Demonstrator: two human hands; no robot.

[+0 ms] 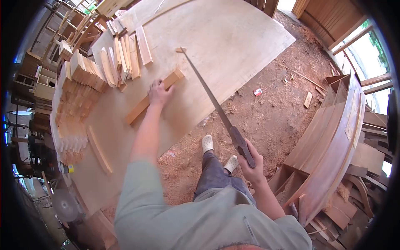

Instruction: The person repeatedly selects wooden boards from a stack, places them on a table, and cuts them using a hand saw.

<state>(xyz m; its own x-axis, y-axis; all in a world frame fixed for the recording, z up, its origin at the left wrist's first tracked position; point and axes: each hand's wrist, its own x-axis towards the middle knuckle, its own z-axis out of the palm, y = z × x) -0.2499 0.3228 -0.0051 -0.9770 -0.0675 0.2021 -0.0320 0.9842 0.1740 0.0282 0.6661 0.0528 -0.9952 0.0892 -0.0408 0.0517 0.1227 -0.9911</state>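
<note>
My right hand is wrapped round the dark handle of a handsaw. The long narrow blade slants up and away over the edge of the worktable. Its tip overlaps a small wood offcut lying on the tabletop. On the table, my left hand grips a wooden block from above, fingers over its far side and thumb on the near side. The block's right end sticks out past the hand, with a little sawdust beside it. The saw blade is apart from the block.
Stacked wood pieces cover the table's left side, with more strips behind. A single strip lies nearer me. Shavings cover the ground. To the right lies a wooden cabinet frame, with scrap boards beyond.
</note>
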